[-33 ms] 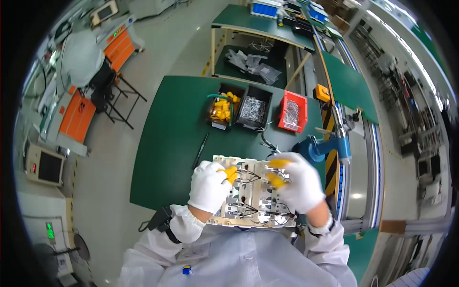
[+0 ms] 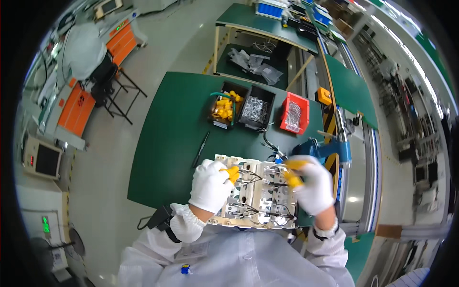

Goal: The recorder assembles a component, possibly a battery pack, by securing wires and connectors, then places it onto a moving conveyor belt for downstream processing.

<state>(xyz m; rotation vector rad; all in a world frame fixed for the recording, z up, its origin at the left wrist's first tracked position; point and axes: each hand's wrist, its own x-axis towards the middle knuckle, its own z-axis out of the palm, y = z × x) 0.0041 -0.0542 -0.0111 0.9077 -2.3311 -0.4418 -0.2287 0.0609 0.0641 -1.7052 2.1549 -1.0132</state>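
Unit – cream frame w/ metal fittings and dark wires – lies at the near edge of the green surface, directly in front of the operator's torso. L. hand, white glove, is at the unit's upper L. side; its yellow-covered fingers are bent close together against the fittings. From here I can't tell if a part is pinched between them. R. hand, also gloved, is over the unit's upper R. corner. Its yellow fingers show as two blurred patches w/ a narrow gap; can't tell whether they hold anything or touch the frame.

Surrounding items: pen lies beyond the L. hand. Cables lie just beyond the unit. Farther back, three bins stand in a row, L. to R.: black bin w/ yellow parts, black bin w/ metal pcs., red bin w/ metal pcs. Blue tool is beyond the R. hand – near the surface's R. edge. Far L., a co-worker sits on a stool.
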